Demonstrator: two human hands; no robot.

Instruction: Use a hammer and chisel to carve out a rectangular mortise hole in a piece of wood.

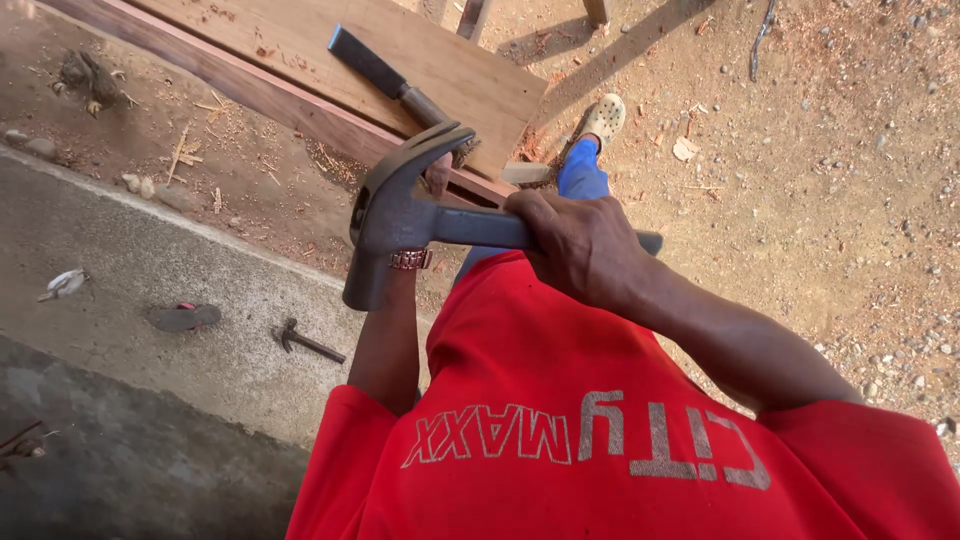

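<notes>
1. Head view: right hand (580, 245) clamped round claw hammer (395, 225) handle, raised over red shirt (560, 400).
2. Left hand (437, 175) mostly hidden behind hammer head; grip can't tell, fingers near chisel (395, 85) on wood plank (440, 70).

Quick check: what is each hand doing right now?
Right hand: closed on the claw hammer handle.
Left hand: mostly hidden behind the hammer head; grip cannot be told.

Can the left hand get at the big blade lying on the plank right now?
Probably yes. The left hand reaches down beside the plank, close to the blade's handle, with nothing between them. The hammer, held raised in the right hand, partly hides the left hand.
</notes>
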